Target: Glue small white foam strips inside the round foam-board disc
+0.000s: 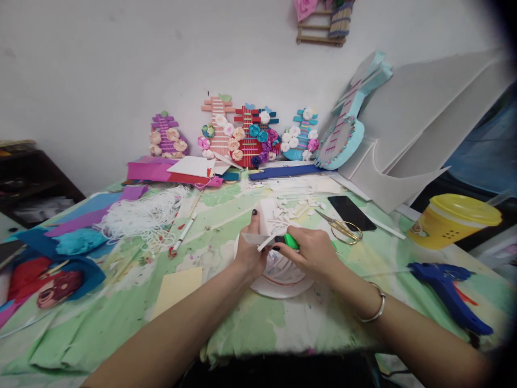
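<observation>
White strip (pixel 265 241) sits at the centre of the frame, slanting up to the right between the two hands and crossing the blade of the green-handled cutter (pixel 291 242). The left forearm runs diagonally up from the bottom left; its hand (pixel 251 254) is curled with the thumb upright, just beside the strip. Whether the left grip is closed on the strip I cannot tell, since its fingers are partly hidden. The right forearm, a silver bangle (pixel 380 304) at its wrist, angles in from the lower right. The right hand (pixel 315 252) is bent inward, its grip closed around the cutter, thumb pointing left. Below both hands, a white rounded piece (pixel 278 288) lies on the worktop (pixel 242 331). Small white offcuts (pixel 302 209) lie just above the right hand, with gold-handled scissors (pixel 346 230) and a black phone (pixel 352 212) farther right.
</observation>
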Motion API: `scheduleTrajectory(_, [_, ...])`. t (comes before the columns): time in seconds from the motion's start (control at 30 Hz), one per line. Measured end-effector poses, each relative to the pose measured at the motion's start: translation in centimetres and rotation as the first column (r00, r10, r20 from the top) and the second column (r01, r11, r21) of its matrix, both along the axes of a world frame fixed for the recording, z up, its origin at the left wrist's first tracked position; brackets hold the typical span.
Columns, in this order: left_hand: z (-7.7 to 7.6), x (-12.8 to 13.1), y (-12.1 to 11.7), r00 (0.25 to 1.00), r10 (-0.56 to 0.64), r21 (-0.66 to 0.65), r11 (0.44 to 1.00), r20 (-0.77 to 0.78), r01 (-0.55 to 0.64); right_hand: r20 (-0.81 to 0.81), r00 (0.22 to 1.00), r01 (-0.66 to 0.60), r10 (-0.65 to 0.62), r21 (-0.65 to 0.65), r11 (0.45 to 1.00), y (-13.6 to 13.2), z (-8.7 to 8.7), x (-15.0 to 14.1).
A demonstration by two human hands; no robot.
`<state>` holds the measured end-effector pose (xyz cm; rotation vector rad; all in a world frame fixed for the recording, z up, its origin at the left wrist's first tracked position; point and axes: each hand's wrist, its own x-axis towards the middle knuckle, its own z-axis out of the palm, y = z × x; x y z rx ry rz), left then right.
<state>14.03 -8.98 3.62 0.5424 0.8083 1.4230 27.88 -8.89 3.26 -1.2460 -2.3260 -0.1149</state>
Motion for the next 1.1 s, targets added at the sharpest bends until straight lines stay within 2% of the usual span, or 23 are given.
scheduleTrajectory(0.1, [-0.1, 0.1, -0.1, 1.0, 0.01, 0.052, 0.999, 0.024, -0.012, 0.004, 1.0, 0.004, -0.004, 0.003, 1.0, -0.2, 0.1, -0.1])
scheduleTrajectory(0.23, [0.1, 0.0, -0.2, 0.999, 0.004, 0.04, 0.999, 0.049, -0.006, -0.002, 1.0, 0.008, -0.008, 0.009, 1.0, -0.1, 0.2, 0.0])
scheduleTrajectory(0.37, [0.0, -0.2, 0.1, 0.995, -0.03, 0.108, 0.994, 0.092, 0.02, -0.001, 0.998, 0.061, -0.061, -0.011, 0.998, 0.6, 0.2, 0.6])
scheduleTrajectory(0.53, [-0.4, -0.3, 0.5, 0.999, -0.017, 0.132, 0.991, 0.044, 0.011, 0.008, 0.994, 0.112, -0.112, -0.034, 0.993, 1.3, 0.3, 1.1])
scheduleTrajectory(0.8, [0.2, 0.1, 0.0, 0.999, -0.036, 0.087, 0.996, 0.037, 0.033, -0.021, 1.0, -0.006, 0.004, -0.06, 0.998, 0.1, 0.3, 0.2])
scheduleTrajectory(1.1, [-0.2, 0.0, -0.3, 0.999, -0.045, 0.049, 0.998, -0.002, 0.045, -0.031, 0.999, -0.027, 0.025, -0.074, 0.997, -0.2, 0.4, 0.2])
